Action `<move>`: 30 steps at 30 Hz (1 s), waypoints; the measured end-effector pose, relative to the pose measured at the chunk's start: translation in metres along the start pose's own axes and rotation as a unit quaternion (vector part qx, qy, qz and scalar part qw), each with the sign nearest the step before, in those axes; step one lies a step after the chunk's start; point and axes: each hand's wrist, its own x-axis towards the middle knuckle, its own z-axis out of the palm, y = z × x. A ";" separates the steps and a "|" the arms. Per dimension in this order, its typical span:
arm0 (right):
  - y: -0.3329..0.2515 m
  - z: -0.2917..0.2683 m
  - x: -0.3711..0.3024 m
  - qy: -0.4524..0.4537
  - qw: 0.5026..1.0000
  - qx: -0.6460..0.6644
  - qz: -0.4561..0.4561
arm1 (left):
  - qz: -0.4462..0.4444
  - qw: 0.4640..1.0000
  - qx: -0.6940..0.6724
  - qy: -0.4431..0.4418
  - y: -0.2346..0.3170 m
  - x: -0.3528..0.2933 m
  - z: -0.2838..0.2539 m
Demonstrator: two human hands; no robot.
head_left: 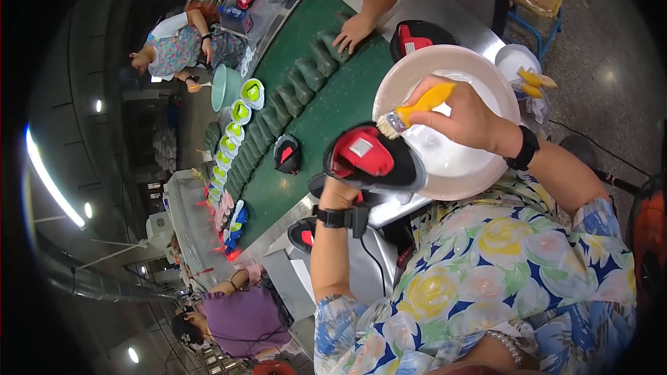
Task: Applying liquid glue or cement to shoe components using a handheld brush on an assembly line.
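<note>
My left hand (338,194) grips a black shoe upper (410,170) from below, its red lining (349,160) and a white label facing up. It is held at the near side of the belt, against the left rim of a pale pink basin (513,107). Over the basin, my right hand (455,117) is closed round a yellow-handled paintbrush (432,97). The pale bristles point down at the shoe upper's top edge; I cannot tell whether they touch it. White liquid (448,160) lies in the basin.
A green conveyor belt (333,107) carries a row of grey-green shoe-shaped pieces (283,107), white-and-lime ones (240,112) and another black-and-red upper (286,154). A co-worker's hand (356,31) touches the row. More yellow brushes (531,85) rest on a white container to the right.
</note>
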 end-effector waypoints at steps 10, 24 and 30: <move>0.003 0.020 0.011 -0.186 0.947 -0.085 -0.247 | -0.208 0.934 -0.282 -0.066 -0.027 -0.008 0.078; -0.005 -0.022 0.021 -0.252 0.956 -0.114 0.095 | -0.057 0.954 -0.271 0.115 -0.022 -0.012 0.033; 0.000 -0.002 0.023 -0.161 0.943 -0.140 -0.254 | 0.029 0.990 -0.054 0.129 -0.020 -0.019 0.026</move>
